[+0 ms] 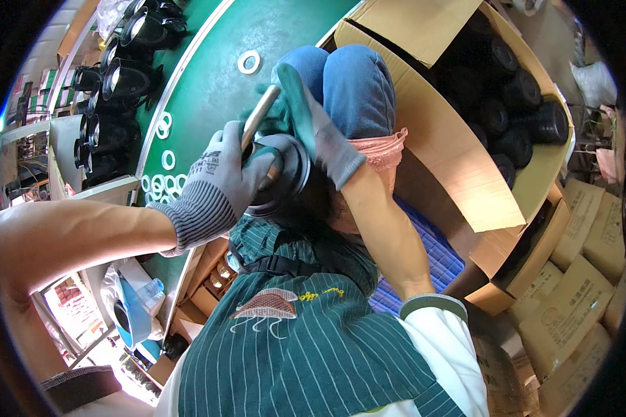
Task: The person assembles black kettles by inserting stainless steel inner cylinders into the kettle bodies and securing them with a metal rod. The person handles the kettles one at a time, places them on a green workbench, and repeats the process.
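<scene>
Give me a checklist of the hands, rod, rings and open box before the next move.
1. Left hand gloved and closed around the rod: ok.
2. Right hand gloved: ok.
3. Right hand's grip on the dark round part: cannot tell; its fingers are partly hidden.
4. Rod's lower end seated in that part: cannot tell; the left hand covers the area.
5. White rings all together on the green table: not ok; one ring lies apart.
6. Cardboard box open, dark parts visible inside: ok.
</scene>
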Demonstrator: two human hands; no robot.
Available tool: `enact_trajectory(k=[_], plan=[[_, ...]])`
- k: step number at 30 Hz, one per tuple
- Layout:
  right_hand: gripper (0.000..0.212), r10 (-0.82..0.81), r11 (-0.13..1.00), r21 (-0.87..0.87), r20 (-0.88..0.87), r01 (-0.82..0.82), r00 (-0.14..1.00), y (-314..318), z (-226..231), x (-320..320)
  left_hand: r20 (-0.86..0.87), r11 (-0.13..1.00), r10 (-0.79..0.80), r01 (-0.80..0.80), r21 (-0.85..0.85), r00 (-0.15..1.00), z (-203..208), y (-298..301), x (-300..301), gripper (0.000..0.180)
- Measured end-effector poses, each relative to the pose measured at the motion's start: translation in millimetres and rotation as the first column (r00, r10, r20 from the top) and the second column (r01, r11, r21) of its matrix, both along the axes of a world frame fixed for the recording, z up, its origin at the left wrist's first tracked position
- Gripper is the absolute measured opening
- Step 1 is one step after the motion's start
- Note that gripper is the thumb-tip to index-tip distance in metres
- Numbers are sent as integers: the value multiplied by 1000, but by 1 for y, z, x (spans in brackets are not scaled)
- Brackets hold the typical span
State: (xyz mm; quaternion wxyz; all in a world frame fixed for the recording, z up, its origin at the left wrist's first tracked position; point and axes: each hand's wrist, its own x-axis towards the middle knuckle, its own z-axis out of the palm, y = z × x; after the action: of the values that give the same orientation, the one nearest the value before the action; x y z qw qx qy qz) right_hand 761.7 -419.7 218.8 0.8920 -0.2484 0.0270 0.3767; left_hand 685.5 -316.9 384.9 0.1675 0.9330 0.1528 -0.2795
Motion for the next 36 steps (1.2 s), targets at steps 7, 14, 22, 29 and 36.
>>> enact_trajectory(k=[7,14,22,29,36], plan=[[43,231,970,-97,73,-224,970,19,23,23,80,995,-62,55,85,995,0,2,-25,74],[27,-88,990,127,192,64,977,-3,-21,27,174,947,-311,320,-26,934,-20,13,-1,71],[18,-384,919,211,275,334,881,-41,34,-35,361,588,-720,797,-133,592,-41,63,22,79],[40,-426,837,64,701,544,572,-47,74,-99,645,126,-762,990,68,53,-66,89,48,80],[45,26,736,-449,766,507,642,-73,66,-80,564,526,-659,841,-126,497,-48,88,51,82]])
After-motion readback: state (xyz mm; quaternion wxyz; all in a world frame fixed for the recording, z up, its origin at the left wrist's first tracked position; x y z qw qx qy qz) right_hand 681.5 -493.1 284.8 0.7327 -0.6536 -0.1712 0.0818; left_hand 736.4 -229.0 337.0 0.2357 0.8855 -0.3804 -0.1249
